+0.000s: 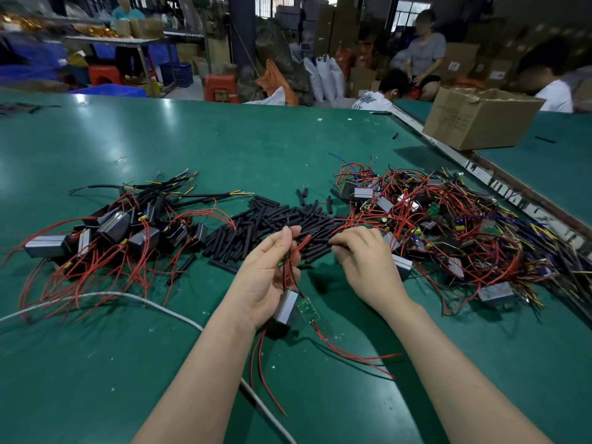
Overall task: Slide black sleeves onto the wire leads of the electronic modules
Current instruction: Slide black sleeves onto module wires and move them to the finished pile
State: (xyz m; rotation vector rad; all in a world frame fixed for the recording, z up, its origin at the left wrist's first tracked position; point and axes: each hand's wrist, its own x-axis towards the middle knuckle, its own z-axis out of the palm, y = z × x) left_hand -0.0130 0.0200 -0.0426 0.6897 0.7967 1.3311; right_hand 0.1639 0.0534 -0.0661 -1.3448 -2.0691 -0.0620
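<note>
Right hand (365,264) fingertips buried in the black sleeve pile (272,225), so grip on any sleeve impossible to tell; thumb side hidden under the knuckles. Left hand (269,277) palm covering part of the held wire leads (290,270), with the module (286,307) below partly tucked behind the wrist and the green board's (307,309) markings too small to read. Red-wired heap (448,225) too tangled to count separate units, white cable (96,296) cut off at left edge, background people (426,52) blurred.
</note>
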